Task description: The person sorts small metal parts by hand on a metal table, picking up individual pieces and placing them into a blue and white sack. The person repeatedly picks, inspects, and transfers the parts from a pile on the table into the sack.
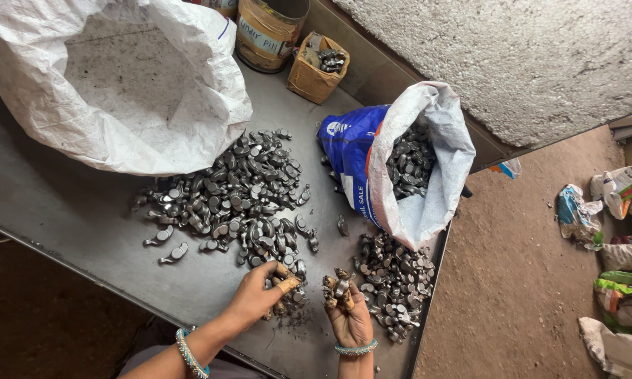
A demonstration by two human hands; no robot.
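Observation:
A big heap of small dark metal parts (239,193) lies on the grey metal table (70,210). My left hand (254,295), with tan wrapping on its fingertips, pinches parts at the near edge of that heap. My right hand (347,316) is turned palm up beside it, fingers closed around a few of the same metal parts (338,284). Just right of this hand lies a smaller heap of parts (394,274). Both wrists wear beaded bangles.
A large white woven sack (119,84) lies open at the table's far left. A blue and white sack (400,168) holds more parts. A small cardboard box (317,67) and a tin (267,31) stand at the back. Bags lie on the dirt floor (526,267) at right.

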